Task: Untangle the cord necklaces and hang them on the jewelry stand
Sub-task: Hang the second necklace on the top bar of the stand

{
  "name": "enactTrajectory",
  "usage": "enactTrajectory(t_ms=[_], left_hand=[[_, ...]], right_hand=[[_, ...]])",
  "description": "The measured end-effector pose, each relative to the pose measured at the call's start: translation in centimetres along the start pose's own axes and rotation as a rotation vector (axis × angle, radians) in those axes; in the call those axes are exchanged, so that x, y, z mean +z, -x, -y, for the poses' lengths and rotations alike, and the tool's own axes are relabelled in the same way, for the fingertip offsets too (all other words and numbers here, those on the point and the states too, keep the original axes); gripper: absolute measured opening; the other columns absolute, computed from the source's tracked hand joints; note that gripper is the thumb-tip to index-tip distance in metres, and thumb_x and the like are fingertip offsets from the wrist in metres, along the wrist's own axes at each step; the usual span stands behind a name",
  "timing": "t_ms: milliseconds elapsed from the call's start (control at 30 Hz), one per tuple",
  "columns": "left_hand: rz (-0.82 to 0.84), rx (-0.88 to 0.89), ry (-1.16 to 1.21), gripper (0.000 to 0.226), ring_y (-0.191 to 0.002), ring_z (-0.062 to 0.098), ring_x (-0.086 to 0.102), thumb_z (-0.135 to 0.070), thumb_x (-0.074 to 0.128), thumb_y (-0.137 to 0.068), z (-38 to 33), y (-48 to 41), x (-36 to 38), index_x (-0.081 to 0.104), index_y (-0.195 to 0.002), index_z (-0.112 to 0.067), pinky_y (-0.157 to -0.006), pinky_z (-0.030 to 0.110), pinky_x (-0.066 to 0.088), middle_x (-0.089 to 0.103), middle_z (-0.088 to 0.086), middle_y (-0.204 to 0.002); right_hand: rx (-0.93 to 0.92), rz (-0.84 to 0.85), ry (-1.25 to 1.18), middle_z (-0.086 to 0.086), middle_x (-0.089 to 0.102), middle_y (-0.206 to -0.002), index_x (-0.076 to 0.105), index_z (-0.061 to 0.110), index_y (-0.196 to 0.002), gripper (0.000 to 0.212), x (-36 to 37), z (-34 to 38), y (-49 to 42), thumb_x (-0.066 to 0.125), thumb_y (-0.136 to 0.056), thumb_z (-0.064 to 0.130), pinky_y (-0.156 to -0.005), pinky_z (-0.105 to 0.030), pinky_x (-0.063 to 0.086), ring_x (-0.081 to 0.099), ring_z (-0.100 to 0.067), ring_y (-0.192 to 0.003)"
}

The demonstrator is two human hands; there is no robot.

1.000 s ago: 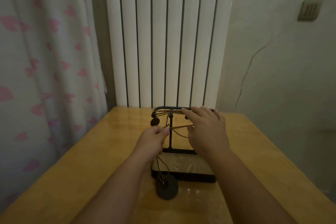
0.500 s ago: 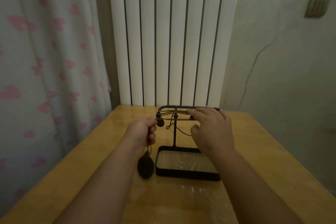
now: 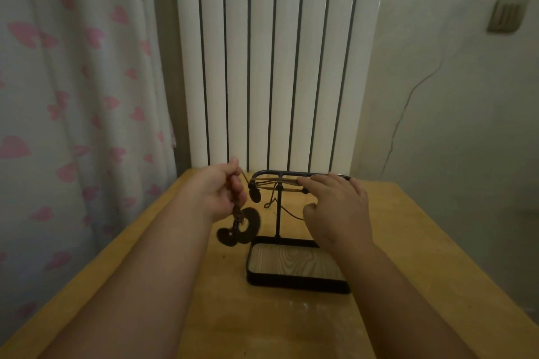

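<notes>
Black stand [image 3: 291, 283] x1, hands [image 3: 221, 195] [image 3: 338, 210] x2

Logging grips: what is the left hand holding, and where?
The left hand grips a cord necklace by its cord, just above the dangling dark pendant.

Pendant [image 3: 242, 229] under left hand [image 3: 218, 192] is motion-blurred, outline doubled. That hand hides the stretch of cord [image 3: 243, 175] it grips. Right hand [image 3: 338, 210] covers the right bar end and back-right base corner of the stand [image 3: 278, 213]. Bar cords [image 3: 280, 183] too fine to separate. Forearms cut by bottom edge.
</notes>
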State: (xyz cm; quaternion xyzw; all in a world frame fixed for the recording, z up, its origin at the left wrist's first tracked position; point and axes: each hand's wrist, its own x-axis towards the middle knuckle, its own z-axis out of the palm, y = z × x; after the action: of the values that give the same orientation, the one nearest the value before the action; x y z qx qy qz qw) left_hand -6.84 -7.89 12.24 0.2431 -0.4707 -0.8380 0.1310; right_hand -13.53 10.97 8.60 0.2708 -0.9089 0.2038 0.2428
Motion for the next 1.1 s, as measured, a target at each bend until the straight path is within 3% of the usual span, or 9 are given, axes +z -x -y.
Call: enactTrajectory(t_ms=[100, 233, 333, 467, 633, 800, 867, 933, 1100], left_hand=[[0.072, -0.002, 0.181, 0.016, -0.068, 0.014, 0.061, -0.008, 0.053, -0.099, -0.4, 0.9, 1.0, 0.059, -0.110, 0.003, -0.055, 0.029, 0.059, 0.062, 0.008, -0.077], [0.122, 0.008, 0.267, 0.014, -0.097, 0.034, 0.067, 0.003, 0.043, -0.100, -0.2, 2.0, 2.6, 0.053, -0.106, 0.008, -0.091, 0.044, 0.053, 0.066, 0.025, -0.102], [0.074, -0.023, 0.340, 0.014, -0.091, 0.035, 0.065, 0.004, 0.041, -0.101, 0.4, 2.1, 3.8, 0.054, -0.105, 0.009, -0.103, 0.048, 0.045, 0.064, 0.024, -0.104], [0.037, -0.012, 0.374, 0.019, -0.100, 0.032, 0.066, 0.003, 0.039, -0.102, 0.4, 2.0, 4.5, 0.052, -0.114, 0.009, -0.099, 0.047, 0.046, 0.062, 0.020, -0.095], [0.028, -0.011, 0.411, 0.023, -0.102, 0.034, 0.064, 0.004, 0.039, -0.102, 0.3, 2.0, 4.9, 0.051, -0.120, 0.010, -0.100, 0.047, 0.047, 0.061, 0.021, -0.097], [0.016, -0.003, 0.449, 0.024, -0.103, 0.033, 0.063, 0.006, 0.036, -0.102, 0.0, 2.4, 5.1, 0.050, -0.121, 0.011, -0.091, 0.048, 0.049, 0.059, 0.021, -0.100], [0.008, -0.004, 0.458, 0.026, -0.102, 0.035, 0.063, 0.008, 0.035, -0.101, -0.1, 2.5, 5.1, 0.049, -0.123, 0.012, -0.087, 0.048, 0.049, 0.060, 0.022, -0.108], [-0.002, -0.017, 0.476, 0.027, -0.108, 0.036, 0.063, 0.009, 0.035, -0.101, -0.2, 2.5, 5.1, 0.049, -0.123, 0.013, -0.094, 0.048, 0.049, 0.061, 0.024, -0.117], [-0.013, -0.027, 0.477, 0.018, -0.112, 0.035, 0.062, 0.009, 0.036, -0.100, -0.1, 2.4, 5.3, 0.052, -0.107, 0.013, -0.102, 0.045, 0.046, 0.060, 0.024, -0.105]], right_hand=[[0.000, 0.020, 0.004, 0.017, 0.045, -0.147, 0.043, 0.043, -0.143, 0.055, -0.2, 0.1, 0.0, 0.053, -0.091, 0.026, -0.121, -0.041, 0.004, 0.026, -0.009, -0.143], [-0.002, 0.025, -0.022, 0.016, 0.046, -0.147, 0.046, 0.042, -0.141, 0.050, -0.5, 0.3, 0.1, 0.048, -0.094, 0.027, -0.121, -0.040, 0.005, 0.027, -0.009, -0.143], [0.013, 0.043, -0.099, 0.015, 0.047, -0.147, 0.051, 0.041, -0.138, 0.045, -0.8, 0.2, -0.1, 0.042, -0.096, 0.026, -0.120, -0.039, 0.003, 0.027, -0.007, -0.142], [-0.015, 0.028, -0.220, 0.009, 0.046, -0.148, 0.055, 0.033, -0.136, 0.043, -1.3, 0.8, -0.4, 0.044, -0.094, 0.028, -0.122, -0.041, 0.008, 0.030, -0.009, -0.140], [-0.066, 0.030, -0.487, 0.012, 0.057, -0.130, 0.046, 0.033, -0.137, 0.049, -1.1, 3.4, 0.9, 0.060, -0.090, 0.036, -0.102, -0.034, 0.045, 0.048, -0.006, -0.121], [0.016, 0.106, -0.488, 0.009, 0.059, -0.124, 0.026, 0.040, -0.132, 0.068, 0.5, 4.9, 1.2, 0.073, -0.083, 0.041, -0.087, -0.026, 0.044, 0.055, -0.013, -0.113], [0.049, 0.038, -0.428, 0.009, 0.061, -0.114, 0.028, 0.040, -0.127, 0.062, 1.1, 5.6, 1.4, 0.071, -0.083, 0.043, -0.086, -0.030, 0.050, 0.057, -0.014, -0.104], [0.123, -0.010, -0.429, 0.009, 0.062, -0.106, 0.034, 0.038, -0.126, 0.051, 1.3, 5.9, 1.4, 0.066, -0.087, 0.044, -0.082, -0.033, 0.054, 0.058, -0.013, -0.095], [0.163, -0.047, -0.406, 0.013, 0.060, -0.088, 0.058, 0.032, -0.108, 0.013, 1.2, 5.9, 1.1, 0.051, -0.098, 0.037, -0.067, -0.026, 0.049, 0.055, -0.007, -0.080]])
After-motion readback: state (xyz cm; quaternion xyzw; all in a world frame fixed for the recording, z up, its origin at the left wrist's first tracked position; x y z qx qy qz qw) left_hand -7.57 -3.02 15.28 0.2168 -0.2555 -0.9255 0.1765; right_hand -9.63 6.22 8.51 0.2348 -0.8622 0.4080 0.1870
